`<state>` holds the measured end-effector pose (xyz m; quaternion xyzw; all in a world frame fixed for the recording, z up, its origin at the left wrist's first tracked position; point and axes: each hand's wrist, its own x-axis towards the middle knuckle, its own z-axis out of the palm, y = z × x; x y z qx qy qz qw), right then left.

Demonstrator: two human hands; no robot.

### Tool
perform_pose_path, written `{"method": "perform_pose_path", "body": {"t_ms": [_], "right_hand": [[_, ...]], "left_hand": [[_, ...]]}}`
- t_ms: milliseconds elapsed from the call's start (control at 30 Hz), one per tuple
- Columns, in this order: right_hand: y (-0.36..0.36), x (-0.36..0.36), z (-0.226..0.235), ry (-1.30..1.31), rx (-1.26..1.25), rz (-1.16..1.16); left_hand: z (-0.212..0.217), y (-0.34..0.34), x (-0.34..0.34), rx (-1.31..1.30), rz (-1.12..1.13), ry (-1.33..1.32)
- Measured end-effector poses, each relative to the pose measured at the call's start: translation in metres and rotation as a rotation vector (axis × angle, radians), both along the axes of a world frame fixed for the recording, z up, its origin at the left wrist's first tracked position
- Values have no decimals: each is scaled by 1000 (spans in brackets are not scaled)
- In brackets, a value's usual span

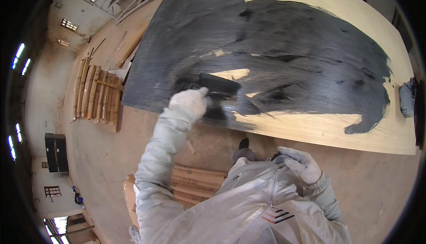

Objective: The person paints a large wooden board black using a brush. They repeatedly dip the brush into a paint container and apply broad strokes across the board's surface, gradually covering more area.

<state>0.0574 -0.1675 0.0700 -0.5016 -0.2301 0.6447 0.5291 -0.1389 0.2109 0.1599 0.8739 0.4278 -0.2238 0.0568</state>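
the left arm point(157, 155) stretches out from the near left toward the far side, elbow bent outward; its gloved left hand point(190, 102) is curled in a closed grip, slightly blurred. the right arm point(326, 196) is folded close to the torso point(248, 199), its gloved, dark-smudged right hand point(302, 165) just before it, fingers point(293, 154) pointing left and far.

The pale grey jacket point(239, 204) had loose, wrinkled sleeves point(155, 164); a zip point(272, 190) ran down its front, near a chevron-like mark point(278, 216) of dark and orange-red stripes; the left hand point(190, 102) and right hand point(302, 165) wore whitish gloves, the right one smudged dark grey; one shoe point(243, 144) was black.
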Motion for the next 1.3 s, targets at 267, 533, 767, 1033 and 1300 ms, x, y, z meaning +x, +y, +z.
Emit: {"method": "perform_pose_path", "body": {"t_ms": [267,533,767,1033,1300], "right_hand": [[-133,68,-96,43,-268,-217],[-203,119,-258,-63,-572,-313],[-227,146,-327,-39,-709,-324],[-251,161,-377,33,-769,-386],[-308,151,-479,-120,-767,-60]], "left_hand": [[-2,-33,48,42,-10,124],[-13,-20,46,98,33,52],[-18,-32,90,126,12,70],[-25,0,101,131,154,107],[-18,3,110,-24,175,112]]}}
